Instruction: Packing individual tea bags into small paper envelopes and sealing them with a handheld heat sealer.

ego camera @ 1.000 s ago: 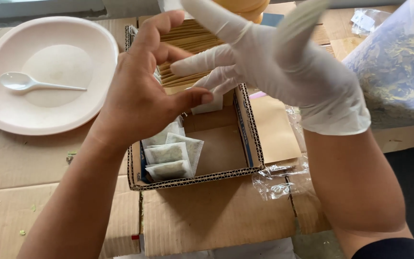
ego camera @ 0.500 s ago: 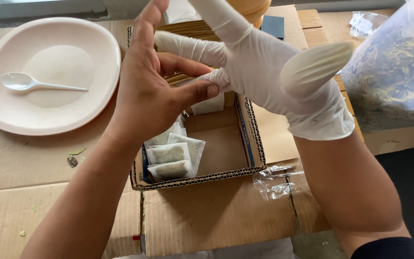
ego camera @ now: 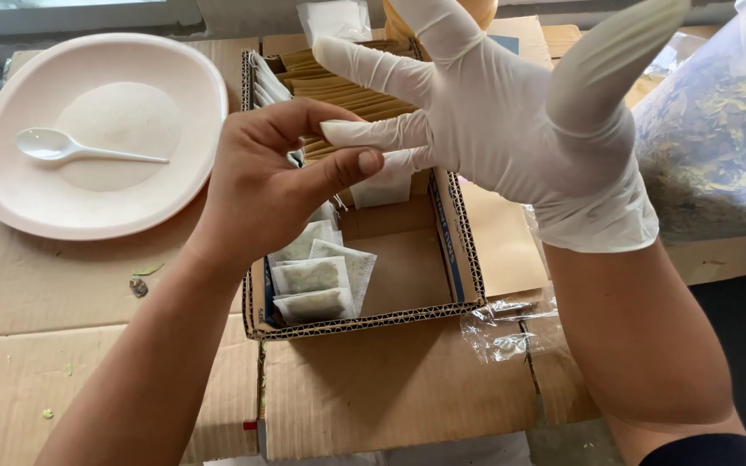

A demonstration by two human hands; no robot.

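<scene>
My right hand (ego camera: 511, 129) wears a white glove and is held up with its fingers spread, above a small open cardboard box (ego camera: 364, 321). My bare left hand (ego camera: 261, 190) pinches the tip of the glove's lowest finger between thumb and forefinger. Under the hands, several filled white tea bags (ego camera: 317, 280) lie stacked in the box's left half. A row of brown paper envelopes (ego camera: 347, 86) stands at the box's far end, partly hidden by the hands.
A pale pink plate (ego camera: 10, 207) with a white plastic spoon (ego camera: 71, 151) sits at the far left on flattened cardboard. A clear tub of dried leaves (ego camera: 718, 147) stands at the right. Crumpled clear plastic (ego camera: 502, 332) lies right of the box.
My left hand has closed from spread fingers to a pinch on the glove's lowest finger. The gloved right hand has shifted slightly right and its thumb now points up.
</scene>
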